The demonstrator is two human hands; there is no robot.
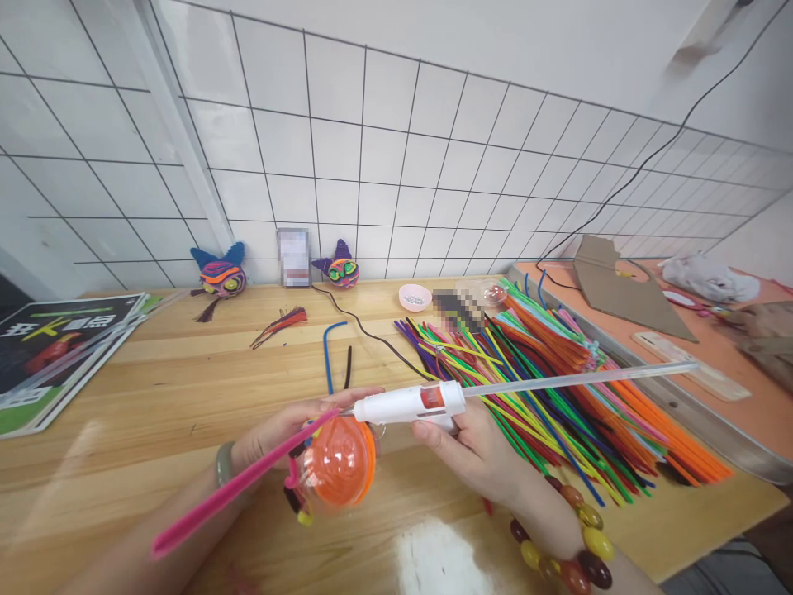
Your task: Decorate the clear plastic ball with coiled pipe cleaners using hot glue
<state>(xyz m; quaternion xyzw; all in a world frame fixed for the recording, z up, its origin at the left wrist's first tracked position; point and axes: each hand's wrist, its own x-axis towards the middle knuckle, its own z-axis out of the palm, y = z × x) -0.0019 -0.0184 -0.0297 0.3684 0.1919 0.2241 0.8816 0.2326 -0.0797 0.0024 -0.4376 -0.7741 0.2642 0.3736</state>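
Note:
My right hand is wrapped round a white glue gun, with a long clear glue stick jutting from its back end. The nozzle points left and meets the top of a clear ball with orange inside. Behind that ball, my left hand grips it from the far side, its fingers partly hidden. A pink pipe cleaner runs from the ball's top near the nozzle down to the lower left. Orange, black and yellow pieces sit round the ball's edges.
Several coloured pipe cleaners spread over the right of the wooden table. Two finished eared balls, a phone and a pink bowl stand by the wall. Magazines lie left. A cord crosses the table.

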